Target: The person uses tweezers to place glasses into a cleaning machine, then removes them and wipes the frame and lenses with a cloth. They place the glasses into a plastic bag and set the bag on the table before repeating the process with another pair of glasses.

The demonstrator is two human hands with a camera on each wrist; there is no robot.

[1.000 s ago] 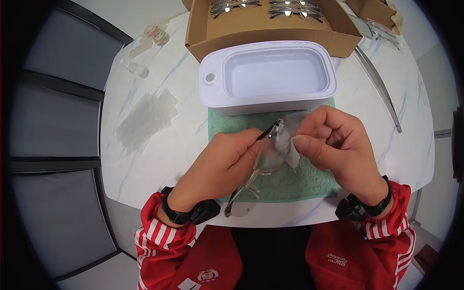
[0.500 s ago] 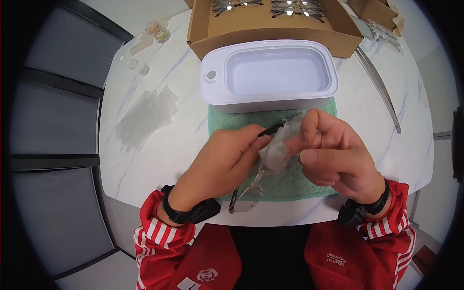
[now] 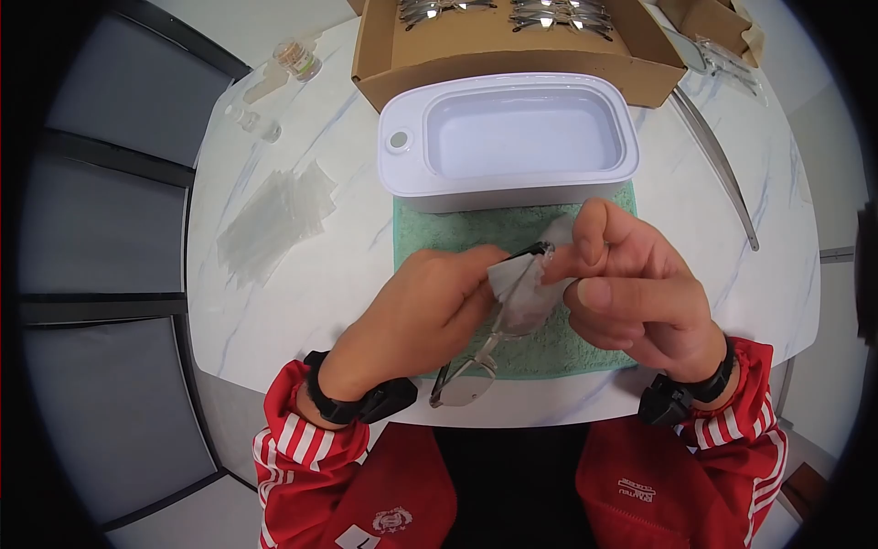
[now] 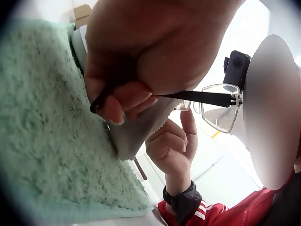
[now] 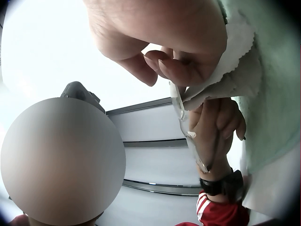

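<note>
My left hand holds a pair of glasses over the green towel. Its fingers curl round the dark temple arm, as the left wrist view shows. The clear-rimmed front slants down toward the table's near edge. A thin grey cloth with zigzag edges lies over the upper lens. At that lens, my right hand holds the cloth with bent fingers, a fingertip behind the rim. In the right wrist view, cloth folds hang beside the curled fingers.
Just beyond the hands, a white tub stands on the green towel. Behind it is a cardboard box with several glasses. Clear sleeves and small bottles lie left; a curved metal strip lies right.
The cloth has shifted from beside the upper lens to across it. My right hand's fingers have moved and spread somewhat, and the glasses have moved slightly right.
</note>
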